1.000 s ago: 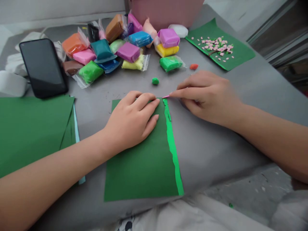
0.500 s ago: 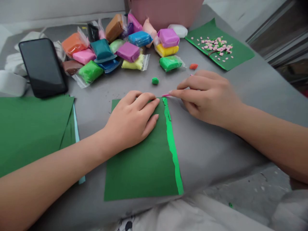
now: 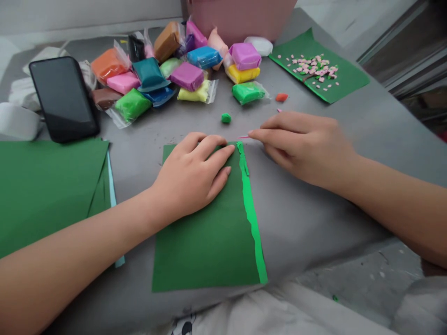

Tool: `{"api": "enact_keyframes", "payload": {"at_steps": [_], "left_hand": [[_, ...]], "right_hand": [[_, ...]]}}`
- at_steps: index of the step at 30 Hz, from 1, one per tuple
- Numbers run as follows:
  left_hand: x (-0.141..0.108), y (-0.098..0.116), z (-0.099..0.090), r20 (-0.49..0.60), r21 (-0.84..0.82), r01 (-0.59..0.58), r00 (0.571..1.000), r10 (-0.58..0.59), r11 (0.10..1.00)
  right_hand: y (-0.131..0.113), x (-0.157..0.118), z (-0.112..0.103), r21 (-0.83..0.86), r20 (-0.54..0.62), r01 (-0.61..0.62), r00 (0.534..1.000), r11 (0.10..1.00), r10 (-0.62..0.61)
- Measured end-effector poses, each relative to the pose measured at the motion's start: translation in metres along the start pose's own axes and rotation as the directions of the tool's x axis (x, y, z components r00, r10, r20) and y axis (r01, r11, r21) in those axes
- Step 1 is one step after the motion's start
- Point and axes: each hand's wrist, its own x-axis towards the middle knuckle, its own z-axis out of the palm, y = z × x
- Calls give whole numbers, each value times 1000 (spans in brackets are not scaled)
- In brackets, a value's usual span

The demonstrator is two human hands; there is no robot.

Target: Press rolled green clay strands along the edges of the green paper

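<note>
My left hand (image 3: pixel 195 174) lies flat on a dark green sheet of paper (image 3: pixel 206 251), its fingers spread near the top edge. Along the sheet's right edge runs a strip of bright green clay (image 3: pixel 252 214), wavy on its inner side and lumpy at the top. My right hand (image 3: pixel 303 144) pinches a thin pink clay modelling tool (image 3: pixel 244 137), whose pointed tip sits just above the strip's top end, apart from it. Most of the tool is hidden by the fingers. Beyond the sheet lies a small lump of green clay (image 3: pixel 226 118).
Several wrapped clay blocks (image 3: pixel 186 76) are heaped at the back, before a pink container (image 3: pixel 240 18). A phone (image 3: pixel 64 98) and green paper sheets (image 3: pixel 45 181) lie left. A green card with a pink blossom tree (image 3: pixel 345 79) and an orange clay bit (image 3: pixel 281 97) are at right.
My right hand has shifted slightly and turned the tool, so its tip now looks thinner and sits a little higher off the strip. My left hand remains on the paper.
</note>
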Motion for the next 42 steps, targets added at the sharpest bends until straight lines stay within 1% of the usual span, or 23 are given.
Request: {"api": "enact_keyframes", "payload": {"at_steps": [2,3,7,9,12,13,17,20,23,25,28,30,33,34,35,39,40,42], "left_hand": [[0,0,0,-24,10,-22,999,22,1000],[1,0,0,-34,15,-28,999,29,999],[0,0,0,-58,28,-37,998,38,999],[1,0,0,-67,26,-45,997,47,999],[1,0,0,-72,24,-53,996,54,998],[1,0,0,-73,24,-53,996,55,998],[1,-1,0,-82,20,-49,995,51,999],[0,0,1,-60,19,-36,998,38,999],[1,0,0,-22,12,-23,999,23,1000],[1,0,-1,-5,-1,-18,1000,18,1000],[2,1,-3,21,-28,4,1000,-3,1000],[1,1,-3,40,-46,26,999,-25,999],[1,1,-3,58,-56,42,998,-38,998],[1,1,-3,60,-54,44,997,-41,998],[1,1,-3,62,-51,46,997,-43,998],[1,1,-2,54,-46,44,998,-41,998],[1,1,-2,45,-42,36,998,-34,999],[0,1,-2,18,-28,12,1000,-11,1000]], "right_hand": [[-1,0,0,-24,-30,39,999,999,-39],[-1,0,0,-40,-27,47,998,998,-48],[-7,0,0,-105,46,12,999,994,-7],[-11,0,0,-140,69,-16,997,990,25],[-13,-1,-3,-166,96,-25,995,986,42],[-13,-1,-5,-161,110,-13,993,987,31],[-8,1,-14,-101,149,102,985,990,-86],[-6,2,-18,-104,134,121,985,987,-106],[-10,1,-17,-100,107,129,987,987,-118],[-15,1,-15,-102,87,88,993,991,-79],[-19,-1,-12,-90,108,14,994,996,-4],[-19,-2,-10,-52,96,33,995,998,-28],[-16,-2,-9,-36,14,98,995,994,-98],[-16,-1,-10,-40,5,117,993,992,-117],[-15,0,-11,-42,20,124,992,991,-124],[-13,5,-19,-52,139,133,982,990,-125],[-12,6,-20,-54,145,142,980,988,-133],[-12,8,-21,-53,95,167,982,985,-162]]}}
